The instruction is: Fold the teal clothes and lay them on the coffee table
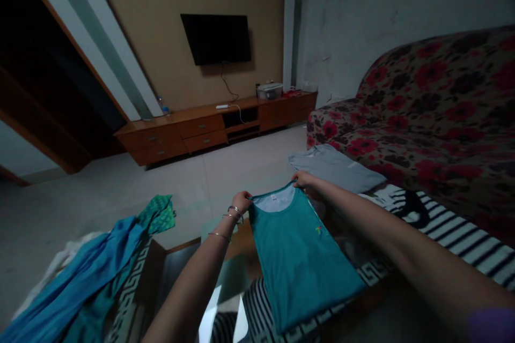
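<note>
A teal T-shirt (300, 257) with a small logo on the chest hangs lengthwise in front of me, folded narrow. My left hand (241, 201) pinches its left shoulder by the collar; bangles ring that wrist. My right hand (302, 178) pinches the right shoulder. The shirt's lower part rests on a striped black-and-white cloth (257, 313) over a low glass table (225, 278).
A grey folded shirt (333, 167) lies beyond my right hand, next to a floral sofa (434, 118). A striped garment (454, 233) lies to the right. Blue and green clothes (92, 273) are heaped at the left. A wooden TV cabinet (201, 126) stands across the tiled floor.
</note>
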`<state>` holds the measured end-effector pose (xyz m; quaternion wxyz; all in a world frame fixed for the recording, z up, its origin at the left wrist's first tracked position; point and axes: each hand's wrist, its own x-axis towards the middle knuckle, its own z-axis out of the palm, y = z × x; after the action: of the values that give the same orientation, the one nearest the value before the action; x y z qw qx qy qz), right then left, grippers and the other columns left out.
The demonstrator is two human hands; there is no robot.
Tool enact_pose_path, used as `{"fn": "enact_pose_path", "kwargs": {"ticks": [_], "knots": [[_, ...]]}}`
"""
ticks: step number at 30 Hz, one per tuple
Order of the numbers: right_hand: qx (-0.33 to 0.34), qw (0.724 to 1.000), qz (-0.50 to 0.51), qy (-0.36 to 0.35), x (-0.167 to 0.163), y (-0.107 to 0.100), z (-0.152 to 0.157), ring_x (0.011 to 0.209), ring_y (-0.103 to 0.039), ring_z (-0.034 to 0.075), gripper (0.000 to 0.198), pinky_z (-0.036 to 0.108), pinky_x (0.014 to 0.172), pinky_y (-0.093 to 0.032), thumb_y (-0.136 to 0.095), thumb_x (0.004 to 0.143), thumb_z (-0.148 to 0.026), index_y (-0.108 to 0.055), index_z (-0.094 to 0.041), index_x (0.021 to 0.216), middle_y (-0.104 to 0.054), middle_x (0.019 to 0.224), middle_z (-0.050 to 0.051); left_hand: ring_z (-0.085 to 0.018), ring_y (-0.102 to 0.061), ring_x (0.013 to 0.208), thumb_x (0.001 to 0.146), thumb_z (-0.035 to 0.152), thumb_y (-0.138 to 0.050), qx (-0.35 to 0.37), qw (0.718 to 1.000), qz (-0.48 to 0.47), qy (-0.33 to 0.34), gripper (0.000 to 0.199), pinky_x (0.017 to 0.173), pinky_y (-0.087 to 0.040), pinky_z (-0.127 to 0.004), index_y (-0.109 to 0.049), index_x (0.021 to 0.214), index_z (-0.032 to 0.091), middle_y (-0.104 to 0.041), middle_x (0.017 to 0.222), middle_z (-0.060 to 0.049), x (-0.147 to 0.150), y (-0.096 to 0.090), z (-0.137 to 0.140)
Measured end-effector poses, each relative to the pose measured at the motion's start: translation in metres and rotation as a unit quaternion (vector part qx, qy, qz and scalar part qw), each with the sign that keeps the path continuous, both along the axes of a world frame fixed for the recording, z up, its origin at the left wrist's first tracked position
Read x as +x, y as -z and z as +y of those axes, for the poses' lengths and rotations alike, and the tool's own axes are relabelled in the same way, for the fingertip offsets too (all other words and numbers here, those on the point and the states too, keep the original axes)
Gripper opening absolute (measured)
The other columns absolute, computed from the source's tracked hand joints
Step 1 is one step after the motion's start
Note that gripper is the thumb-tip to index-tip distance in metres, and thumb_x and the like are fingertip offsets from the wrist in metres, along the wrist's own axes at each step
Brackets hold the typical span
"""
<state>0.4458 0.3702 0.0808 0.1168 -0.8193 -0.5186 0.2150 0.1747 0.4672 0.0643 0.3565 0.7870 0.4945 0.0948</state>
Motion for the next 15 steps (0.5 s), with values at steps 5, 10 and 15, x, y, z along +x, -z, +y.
{"fn": "enact_pose_path", "kwargs": {"ticks": [5,10,15], "knots": [[0.033,0.999,-0.042,-0.003,0.057,0.0,0.073,0.081,-0.063,0.015,0.032,0.019,0.07,-0.046,-0.066,0.07,-0.011,-0.071,-0.011,0.101,-0.071,0.091,0.006,-0.013,-0.06,0.069,0.081,0.015,-0.062,0.037,0.999,0.0,0.004,0.011,0.063,-0.048,-0.024,-0.063,0.091,0.012,-0.063,0.076,-0.004,0.061,0.01,0.074],[0.04,0.996,-0.077,-0.036,0.081,-0.003,0.132,0.093,-0.062,0.018,0.038,0.018,0.077,-0.045,-0.065,0.071,-0.009,-0.07,-0.014,0.108,-0.07,0.102,0.006,-0.014,-0.059,0.072,0.081,0.017,-0.063,0.051,0.999,0.011,-0.007,0.011,0.065,-0.048,-0.026,-0.062,0.091,0.012,-0.063,0.08,-0.004,0.081,0.018,0.138],[0.027,0.991,-0.126,-0.045,0.085,-0.008,0.164,0.097,-0.062,0.021,0.037,0.025,0.085,-0.046,-0.067,0.069,-0.007,-0.071,-0.014,0.106,-0.069,0.104,0.009,-0.013,-0.058,0.074,0.088,0.03,-0.058,0.065,0.997,0.035,-0.014,0.02,0.068,-0.05,-0.029,-0.06,0.094,0.011,-0.061,0.086,-0.002,0.097,0.024,0.166]]}}
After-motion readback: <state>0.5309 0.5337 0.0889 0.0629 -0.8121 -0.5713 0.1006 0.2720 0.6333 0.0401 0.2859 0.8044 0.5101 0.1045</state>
